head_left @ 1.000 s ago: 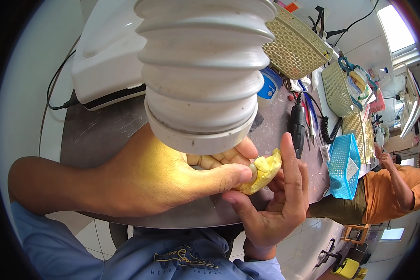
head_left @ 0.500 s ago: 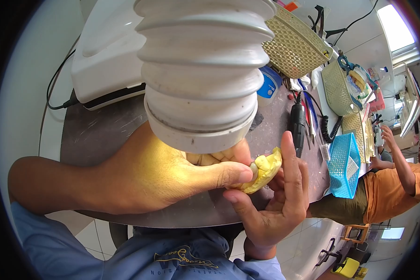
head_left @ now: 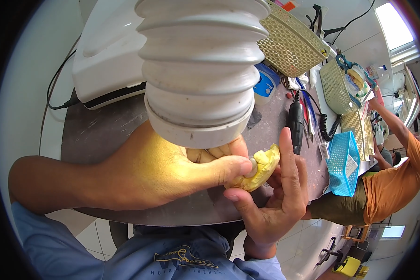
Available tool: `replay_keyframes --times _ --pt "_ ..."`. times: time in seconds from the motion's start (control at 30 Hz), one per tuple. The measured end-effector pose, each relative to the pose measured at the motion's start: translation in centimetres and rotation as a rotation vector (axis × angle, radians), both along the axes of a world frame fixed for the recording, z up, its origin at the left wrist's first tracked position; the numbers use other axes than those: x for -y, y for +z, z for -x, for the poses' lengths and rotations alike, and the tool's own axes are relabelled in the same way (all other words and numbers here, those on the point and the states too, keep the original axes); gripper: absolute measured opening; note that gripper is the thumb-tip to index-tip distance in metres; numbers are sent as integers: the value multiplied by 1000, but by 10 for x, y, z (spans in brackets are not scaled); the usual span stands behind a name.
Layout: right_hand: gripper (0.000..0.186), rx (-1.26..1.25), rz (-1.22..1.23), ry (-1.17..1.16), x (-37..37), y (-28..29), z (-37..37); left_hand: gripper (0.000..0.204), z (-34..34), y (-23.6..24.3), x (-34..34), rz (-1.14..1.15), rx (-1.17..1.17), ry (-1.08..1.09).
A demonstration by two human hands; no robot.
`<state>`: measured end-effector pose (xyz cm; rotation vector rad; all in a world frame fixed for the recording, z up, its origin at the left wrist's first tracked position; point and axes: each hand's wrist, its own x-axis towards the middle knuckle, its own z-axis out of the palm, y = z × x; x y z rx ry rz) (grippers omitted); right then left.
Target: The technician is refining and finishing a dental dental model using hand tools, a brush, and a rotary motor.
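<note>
A yellow plaster dental cast [head_left: 261, 170] is gripped between the thumb and fingers of my right hand [head_left: 280, 200], whose index finger points upward behind it. My left hand [head_left: 158, 172] comes across from the left. Its thumb and index fingertips press together on a small, shiny grey crown-like piece [head_left: 253, 166] against the cast's tooth side. Whether that piece is seated on the cast or only touching it, I cannot tell. A white ribbed hose [head_left: 198, 93] hangs over my left hand and hides part of its fingers.
A black handpiece [head_left: 296, 125] with a coiled cord lies right of the cast, by several slim tools. Beyond are a blue basket [head_left: 343, 163] and cream baskets [head_left: 294, 42]. A white machine [head_left: 107, 51] stands back left. A person in orange [head_left: 392, 182] is at the far right.
The cast has tilted slightly in my right hand, showing more of the grey piece. At the right, the other person's arm has extended toward the baskets.
</note>
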<state>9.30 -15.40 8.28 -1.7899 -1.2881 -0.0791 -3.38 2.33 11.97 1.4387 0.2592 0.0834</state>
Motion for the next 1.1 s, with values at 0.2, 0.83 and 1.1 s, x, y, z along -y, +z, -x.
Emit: replay_keyframes --times 0.2,0.83,1.1 --pt "103 0 14 22 0 3 0 27 1 -12 9 174 95 47" --pt "84 -124 -134 45 -4 0 5 25 1 -13 12 159 205 21" --pt "83 -394 -110 131 -1 3 2 24 1 -9 9 132 121 -6"
